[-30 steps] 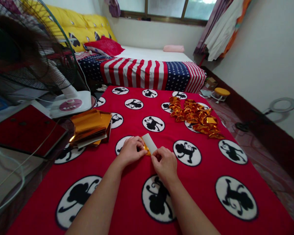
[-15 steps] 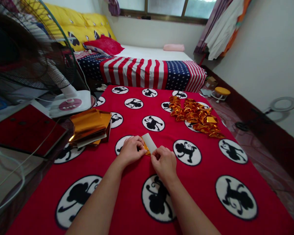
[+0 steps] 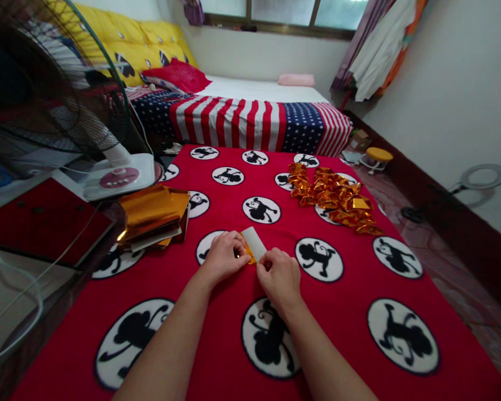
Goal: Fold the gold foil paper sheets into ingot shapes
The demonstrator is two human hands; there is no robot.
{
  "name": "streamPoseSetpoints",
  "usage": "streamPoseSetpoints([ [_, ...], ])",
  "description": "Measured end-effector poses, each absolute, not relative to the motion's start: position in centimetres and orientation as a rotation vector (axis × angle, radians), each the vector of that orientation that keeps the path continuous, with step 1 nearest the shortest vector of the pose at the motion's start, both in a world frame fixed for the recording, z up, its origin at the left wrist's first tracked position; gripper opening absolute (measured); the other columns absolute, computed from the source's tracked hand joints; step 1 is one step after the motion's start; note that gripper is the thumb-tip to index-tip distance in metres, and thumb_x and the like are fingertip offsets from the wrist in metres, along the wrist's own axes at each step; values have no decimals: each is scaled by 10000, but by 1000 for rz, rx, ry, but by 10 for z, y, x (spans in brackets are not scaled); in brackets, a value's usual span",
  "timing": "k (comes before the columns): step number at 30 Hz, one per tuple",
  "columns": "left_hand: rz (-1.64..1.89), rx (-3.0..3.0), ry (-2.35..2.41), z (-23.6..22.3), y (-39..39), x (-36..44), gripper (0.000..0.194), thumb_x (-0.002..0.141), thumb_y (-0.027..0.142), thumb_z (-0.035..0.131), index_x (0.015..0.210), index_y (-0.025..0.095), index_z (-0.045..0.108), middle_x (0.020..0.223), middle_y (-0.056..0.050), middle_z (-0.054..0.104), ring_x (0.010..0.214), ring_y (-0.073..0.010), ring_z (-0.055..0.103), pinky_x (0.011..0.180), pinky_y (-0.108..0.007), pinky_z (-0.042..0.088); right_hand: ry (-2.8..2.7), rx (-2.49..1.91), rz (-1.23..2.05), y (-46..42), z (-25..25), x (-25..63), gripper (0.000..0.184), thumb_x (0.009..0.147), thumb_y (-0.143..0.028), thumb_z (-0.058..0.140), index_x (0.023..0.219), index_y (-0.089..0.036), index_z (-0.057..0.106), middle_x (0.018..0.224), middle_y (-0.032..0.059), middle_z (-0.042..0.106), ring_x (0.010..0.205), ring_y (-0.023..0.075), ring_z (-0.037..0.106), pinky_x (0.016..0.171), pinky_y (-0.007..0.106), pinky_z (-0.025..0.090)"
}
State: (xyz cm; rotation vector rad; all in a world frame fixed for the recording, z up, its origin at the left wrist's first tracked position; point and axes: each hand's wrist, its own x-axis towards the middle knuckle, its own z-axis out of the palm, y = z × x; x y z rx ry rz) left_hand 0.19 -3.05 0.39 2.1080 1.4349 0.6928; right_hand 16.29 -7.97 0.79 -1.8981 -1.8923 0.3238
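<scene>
One foil paper (image 3: 254,244), between left fingers (image 3: 236,243) and right fingers (image 3: 272,259), both pinching; seemingly mid-fold, next crease calling for aligned edges.

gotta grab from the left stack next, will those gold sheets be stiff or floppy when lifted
The gold sheets look thin and bendy, so probably floppy. Their shiny foil may slide, and the uneven stack suggests neighbours could shift.

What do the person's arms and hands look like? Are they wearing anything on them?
Both the left hand and the right hand are bare, with no gloves. No sleeves show on the forearms, and I see no watch, bracelet or ring. The fingers are partly curled out of sight, and the nails are too small to make out well.
</scene>
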Motion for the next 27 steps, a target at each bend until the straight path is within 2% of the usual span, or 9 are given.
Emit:
streamPoseSetpoints([
  [7,715,2077,1418,5,-30,1,133,655,145,740,650,180,612,798,5,635,784,-157,564,750,-297,428,-1892,-1905,324,-80,7,163,115,748,-192,619,633,-192,612,729,14,619,699,143,506,645,280,246],
  [10,708,2081,1386,5,-31,0,104,668,134,740,696,197,662,826,7,636,808,-157,565,773,-301,425,-1882,-1903,337,-80,8,162,123,742,-189,619,620,-191,602,722,11,617,696,142,505,647,279,249],
  [14,675,2130,1356,6,-33,-1,130,712,165,725,753,285,756,917,1,625,903,-172,565,821,-316,414,-1861,-1903,364,-80,7,163,122,731,-179,617,611,-196,602,716,6,619,691,141,506,645,279,253],
  [20,616,2176,1443,10,-35,3,222,727,140,644,735,320,773,918,1,625,913,-180,562,820,-328,413,-1855,-1903,381,-79,6,164,111,722,-177,612,614,-203,609,711,-3,618,668,135,501,629,274,257],
  [24,635,2162,1535,7,-35,8,63,713,277,706,711,294,767,885,-4,625,879,-187,560,798,-336,413,-1863,-1917,374,-78,8,163,126,732,-195,611,606,-204,607,699,-2,618,670,140,507,626,276,258],
  [27,674,2141,1574,3,-35,11,86,677,375,761,681,290,755,876,1,622,876,-187,558,801,-341,406,-1866,-1926,367,-78,10,163,147,750,-224,612,604,-204,609,690,2,617,658,141,500,621,275,256],
])
